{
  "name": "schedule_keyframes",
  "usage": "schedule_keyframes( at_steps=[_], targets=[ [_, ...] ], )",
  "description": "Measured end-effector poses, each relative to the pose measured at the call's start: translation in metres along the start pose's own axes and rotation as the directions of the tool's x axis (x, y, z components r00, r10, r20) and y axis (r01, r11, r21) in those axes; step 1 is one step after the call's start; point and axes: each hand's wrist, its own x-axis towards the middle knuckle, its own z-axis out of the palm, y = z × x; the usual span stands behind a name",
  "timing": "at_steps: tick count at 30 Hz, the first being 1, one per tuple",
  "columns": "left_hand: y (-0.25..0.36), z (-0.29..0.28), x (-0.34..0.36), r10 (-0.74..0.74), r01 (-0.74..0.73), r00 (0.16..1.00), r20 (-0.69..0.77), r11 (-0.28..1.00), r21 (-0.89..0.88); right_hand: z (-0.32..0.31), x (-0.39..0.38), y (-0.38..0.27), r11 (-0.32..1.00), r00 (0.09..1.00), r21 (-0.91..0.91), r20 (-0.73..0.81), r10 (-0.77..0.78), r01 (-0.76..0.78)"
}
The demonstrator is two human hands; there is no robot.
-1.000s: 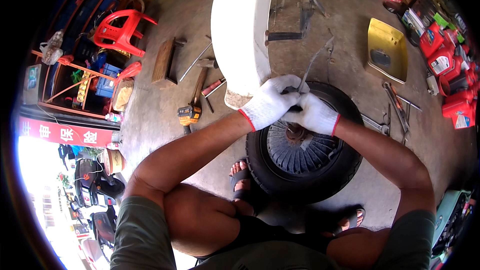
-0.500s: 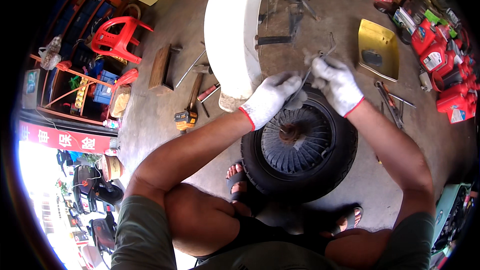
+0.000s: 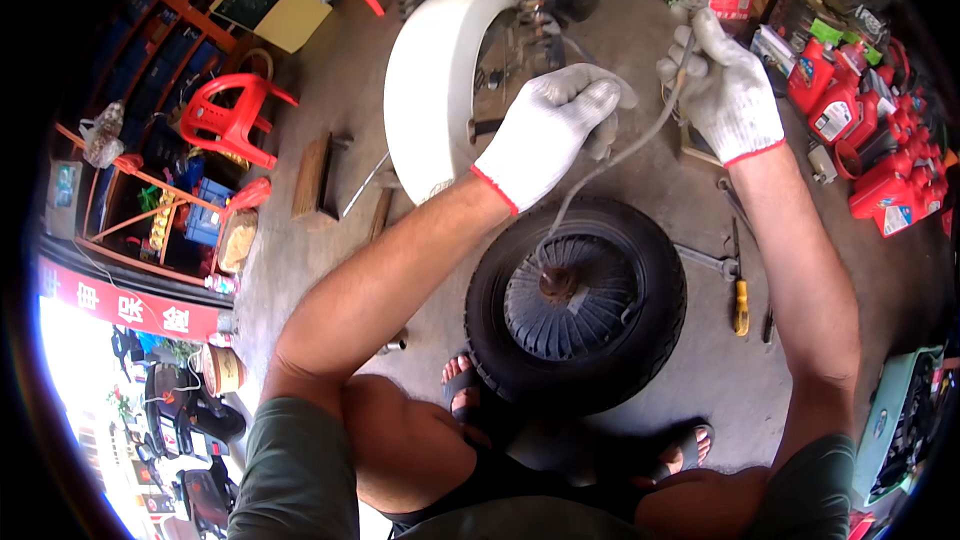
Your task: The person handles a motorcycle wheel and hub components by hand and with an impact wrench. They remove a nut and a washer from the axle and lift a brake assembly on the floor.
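Grey and thin, the cable [image 3: 640, 143] rises from the rusty axle [image 3: 557, 284] of the hub-motor wheel [image 3: 592, 318] on the floor, curving far and right. It passes just right of the left hand [image 3: 540, 130] and reaches the right hand [image 3: 735, 90], which pinches it near its far end. The left hand's fingers curl toward the thumb; whether they grip anything, I cannot tell. The cable looks light, bendy yet springy, best held along its free length, since sharp kinks beside the axle could damage it.
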Motion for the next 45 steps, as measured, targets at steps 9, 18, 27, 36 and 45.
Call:
schedule_keyframes(
  at_steps=[9,18,27,36,45],
  targets=[
    [0.027,0.030,0.028,0.030,-0.029,0.999,-0.023,0.999,0.029,-0.009,0.000,-0.052,0.960,0.972,-0.160,-0.010,-0.233,0.228],
    [0.051,0.073,0.059,0.142,-0.147,0.987,0.072,0.987,0.068,0.000,0.000,-0.072,0.978,0.966,0.082,-0.192,-0.171,0.190],
    [0.047,-0.005,0.029,0.028,-0.005,0.998,-0.060,0.936,0.352,-0.095,0.035,-0.155,0.859,0.797,0.021,-0.384,-0.466,0.512],
    [0.088,0.057,0.075,0.710,-0.381,0.703,0.042,0.326,0.865,-0.058,0.015,-0.123,0.743,0.779,-0.505,-0.198,-0.595,0.440],
    [0.067,0.121,0.157,0.575,-0.548,0.794,0.199,0.533,0.645,-0.043,-0.010,-0.106,0.704,0.854,-0.562,0.007,-0.521,0.434]
  ],
)
